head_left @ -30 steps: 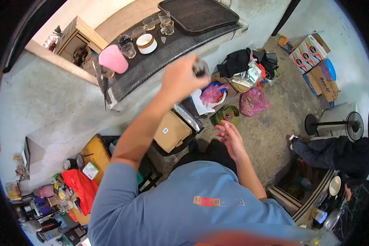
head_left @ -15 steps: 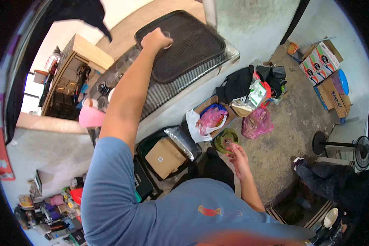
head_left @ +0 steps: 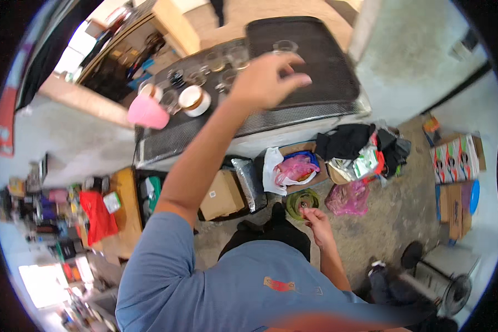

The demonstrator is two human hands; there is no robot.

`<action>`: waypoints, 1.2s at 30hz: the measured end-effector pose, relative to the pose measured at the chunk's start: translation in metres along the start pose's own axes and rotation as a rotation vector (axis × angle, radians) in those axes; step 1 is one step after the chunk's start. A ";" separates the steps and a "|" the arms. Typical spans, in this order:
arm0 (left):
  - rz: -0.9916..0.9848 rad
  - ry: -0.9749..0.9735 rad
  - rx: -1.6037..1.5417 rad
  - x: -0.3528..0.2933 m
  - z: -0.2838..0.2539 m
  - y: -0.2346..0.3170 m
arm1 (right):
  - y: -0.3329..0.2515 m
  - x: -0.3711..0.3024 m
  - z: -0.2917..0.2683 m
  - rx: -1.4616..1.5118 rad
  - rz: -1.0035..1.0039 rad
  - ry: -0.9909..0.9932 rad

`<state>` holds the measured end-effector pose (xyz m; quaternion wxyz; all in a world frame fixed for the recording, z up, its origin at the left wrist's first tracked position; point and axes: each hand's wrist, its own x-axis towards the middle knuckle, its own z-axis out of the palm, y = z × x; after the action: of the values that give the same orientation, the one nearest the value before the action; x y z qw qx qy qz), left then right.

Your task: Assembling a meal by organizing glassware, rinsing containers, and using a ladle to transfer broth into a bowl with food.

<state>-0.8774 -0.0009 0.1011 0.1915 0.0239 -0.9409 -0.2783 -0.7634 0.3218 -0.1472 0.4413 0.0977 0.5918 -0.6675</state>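
My left hand (head_left: 268,83) is blurred, with its thumb and fingers apart and nothing held in it. It hovers over the near left part of the black mesh-patterned tray (head_left: 332,77). Just beyond the fingers, a clear glass cup (head_left: 285,46) stands on this tray. Low in front of my body, my right hand (head_left: 320,226) pinches a round, green, see-through thing (head_left: 294,202) with a small knob-like middle. Its exact kind is unclear.
Left of the tray, several glass cups (head_left: 238,57), a white-and-brown container (head_left: 195,101) and a pink cup (head_left: 148,112) crowd the counter (head_left: 232,126). Below lie a cardboard box (head_left: 222,196), a pink plastic bag (head_left: 348,197) and black cloth (head_left: 344,141). A fan (head_left: 456,293) stands at right.
My left hand has let go of the glass cup on the tray and drawn back toward me, fingers opening. My right hand keeps its hold. The view has swung toward the left.
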 end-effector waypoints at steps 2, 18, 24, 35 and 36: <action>0.049 -0.101 -0.303 -0.058 -0.005 0.009 | -0.010 0.008 0.013 -0.202 0.013 -0.123; -1.063 0.516 -0.360 -0.531 0.007 0.101 | 0.080 -0.004 0.175 -0.847 0.080 -0.783; -1.204 0.984 0.143 -0.682 0.052 0.200 | 0.159 -0.136 0.227 -1.088 0.151 -1.142; -1.573 1.410 0.230 -0.801 0.065 0.276 | 0.288 -0.257 0.268 -1.480 0.317 -1.687; -1.583 1.358 0.362 -0.811 0.065 0.269 | 0.298 -0.256 0.277 -1.494 0.333 -1.673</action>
<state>-0.1348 0.3827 -0.0868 0.4349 0.8091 -0.3801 -0.1078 -0.2937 0.2268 -0.1120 0.7295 -0.5895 0.3411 0.0640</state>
